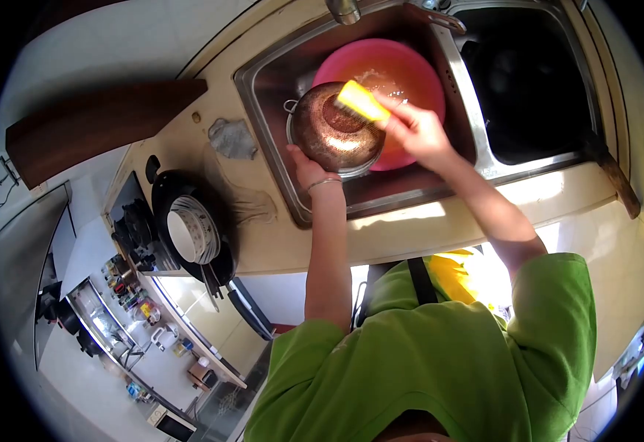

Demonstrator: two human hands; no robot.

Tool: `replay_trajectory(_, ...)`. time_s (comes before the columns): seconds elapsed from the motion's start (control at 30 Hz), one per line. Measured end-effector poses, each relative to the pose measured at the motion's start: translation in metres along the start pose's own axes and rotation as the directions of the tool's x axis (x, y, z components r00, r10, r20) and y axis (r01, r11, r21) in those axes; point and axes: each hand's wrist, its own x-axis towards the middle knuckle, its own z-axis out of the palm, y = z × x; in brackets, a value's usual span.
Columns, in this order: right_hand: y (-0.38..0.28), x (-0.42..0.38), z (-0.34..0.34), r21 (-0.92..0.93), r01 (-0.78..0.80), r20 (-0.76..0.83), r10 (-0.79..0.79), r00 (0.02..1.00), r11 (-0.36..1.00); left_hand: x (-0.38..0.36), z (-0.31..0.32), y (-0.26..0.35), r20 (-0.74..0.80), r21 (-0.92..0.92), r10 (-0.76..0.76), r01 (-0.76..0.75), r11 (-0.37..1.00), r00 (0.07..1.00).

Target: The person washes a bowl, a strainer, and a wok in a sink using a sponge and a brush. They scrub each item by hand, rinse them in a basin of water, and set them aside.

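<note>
My left hand (313, 171) grips the lower edge of a round metal pot (336, 144), its browned, stained underside turned up toward me. A yellow scrubbing brush (362, 101) is in my right hand (417, 129), its bristles against or just over the pot's base. Behind the pot, a pink basin (428, 74) of cloudy orange-tinted water stands in the left bowl of the steel sink (270, 88). A small ring handle (290, 106) shows at the pot's left side. Most of my left fingers are hidden beneath the pot.
Left of the sink lie a grey cloth (232, 138) and a black wok (166, 193) with stacked bowls (189, 230). The faucet (344, 10) hangs above the sink. In the right sink bowl sits a dark pan, its wooden handle (616, 177) reaching over the counter edge.
</note>
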Motion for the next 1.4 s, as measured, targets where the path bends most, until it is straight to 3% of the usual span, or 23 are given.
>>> replay_trajectory(0.03, -0.013, -0.007, 0.007, 0.020, -0.025, 0.104, 0.023, 0.994, 0.999, 0.000, 0.002, -0.004, -0.002, -0.009, -0.029, 0.029, 1.000, 1.000)
replay_trajectory(0.07, -0.025, -0.009, 0.005, -0.281, -0.067, 0.243, 0.139, 0.960, 0.957, 0.000, 0.004, -0.006, -0.003, -0.017, -0.058, 0.058, 0.998, 0.998)
replay_trajectory(0.17, 0.026, 0.018, -0.009, -0.479, -0.107, -0.077, 0.079, 0.994, 0.871, 0.000, 0.008, -0.009, 0.010, 0.008, -0.007, 0.007, 1.000, 1.000)
replay_trajectory(0.2, 0.033, 0.025, -0.023, -0.614, -0.172, -0.069, 0.165, 0.984, 0.770, -0.002, 0.005, -0.009, -0.013, 0.045, 0.024, -0.024, 0.999, 1.000)
replay_trajectory(0.23, 0.037, 0.023, -0.028, -0.591, -0.202, -0.087, 0.187, 0.979, 0.781, -0.003, 0.004, -0.007, -0.108, 0.053, -0.002, 0.007, 0.999, 0.994)
replay_trajectory(0.33, 0.011, 0.016, -0.020, -0.351, -0.258, -0.065, 0.251, 0.966, 0.900, -0.002, 0.003, -0.005, -0.037, 0.060, 0.031, -0.029, 0.998, 0.999)
replay_trajectory(0.37, 0.011, 0.007, -0.005, -0.308, -0.025, -0.073, 0.003, 0.997, 0.951, -0.003, 0.001, -0.004, -0.042, 0.061, 0.030, -0.027, 0.998, 0.999)
replay_trajectory(0.47, -0.010, -0.003, 0.010, -0.415, 0.066, 0.104, -0.024, 0.994, 0.908, -0.003, 0.002, -0.004, 0.049, 0.012, -0.060, 0.059, 0.998, 0.997)
replay_trajectory(0.5, 0.008, 0.007, 0.006, -0.516, 0.038, 0.018, -0.033, 0.999, 0.856, -0.006, 0.000, -0.005, 0.045, 0.011, -0.059, 0.058, 0.998, 0.997)
replay_trajectory(0.57, 0.029, 0.026, -0.009, -0.653, -0.160, -0.016, 0.198, 0.980, 0.740, -0.009, -0.003, 0.001, -0.213, 0.242, -0.043, 0.095, 0.966, 0.976)
replay_trajectory(0.6, 0.038, 0.034, -0.019, -0.710, -0.225, -0.024, 0.296, 0.955, 0.668, -0.008, -0.005, 0.000, -0.210, 0.239, -0.041, 0.092, 0.967, 0.977)
replay_trajectory(0.67, 0.093, 0.042, -0.026, -0.663, -0.243, -0.092, 0.246, 0.965, 0.708, 0.003, -0.022, -0.003, -0.073, 0.014, -0.056, 0.057, 0.998, 0.996)
replay_trajectory(0.73, 0.107, 0.042, -0.019, -0.670, -0.280, -0.102, 0.288, 0.952, 0.688, -0.002, -0.016, 0.004, -0.062, 0.064, -0.052, 0.056, 0.996, 0.997)
replay_trajectory(0.8, 0.102, 0.038, -0.013, -0.961, 0.097, 0.217, 0.495, 0.841, 0.258, -0.012, 0.001, 0.007, -0.171, 0.039, -0.103, 0.111, 0.993, 0.980)
replay_trajectory(0.87, 0.065, 0.030, -0.015, -0.929, 0.039, 0.218, 0.460, 0.861, 0.368, -0.005, -0.006, 0.001, -0.128, -0.043, -0.155, 0.151, 0.988, 0.980)
replay_trajectory(0.93, 0.038, 0.030, -0.020, -0.795, -0.374, -0.050, 0.562, 0.826, 0.478, 0.003, -0.006, -0.003, -0.083, -0.200, -0.209, 0.189, 0.961, 0.974)
replay_trajectory(1.0, 0.033, 0.016, -0.027, -0.540, -0.412, -0.157, 0.393, 0.906, 0.734, 0.003, 0.006, -0.005, -0.067, -0.341, -0.249, 0.212, 0.916, 0.966)
replay_trajectory(1.07, 0.019, -0.002, -0.017, -0.223, -0.309, -0.180, 0.272, 0.945, 0.925, -0.007, 0.025, -0.002, -0.051, -0.467, -0.370, 0.305, 0.830, 0.928)
replay_trajectory(1.17, -0.020, -0.028, 0.010, -0.431, 0.162, -0.089, -0.220, 0.971, 0.888, 0.020, 0.025, -0.022, -0.001, -0.541, -0.456, 0.383, 0.749, 0.890)
replay_trajectory(1.27, -0.027, -0.027, 0.001, -0.544, 0.097, 0.031, -0.095, 0.995, 0.833, 0.009, 0.035, -0.024, 0.050, -0.600, -0.547, 0.463, 0.652, 0.835)
replay_trajectory(1.33, 0.000, -0.015, -0.010, -0.453, 0.056, -0.125, -0.126, 0.984, 0.890, 0.010, 0.039, -0.024, 0.074, -0.623, -0.491, 0.425, 0.657, 0.868)
replay_trajectory(1.37, 0.012, -0.007, -0.021, -0.345, -0.116, -0.219, 0.040, 0.975, 0.931, 0.009, 0.036, -0.020, -0.021, -0.610, -0.534, 0.413, 0.677, 0.845)
replay_trajectory(1.4, 0.008, 0.002, -0.033, -0.420, -0.349, -0.232, 0.273, 0.934, 0.838, -0.001, 0.035, -0.021, -0.026, -0.609, -0.535, 0.411, 0.679, 0.844)
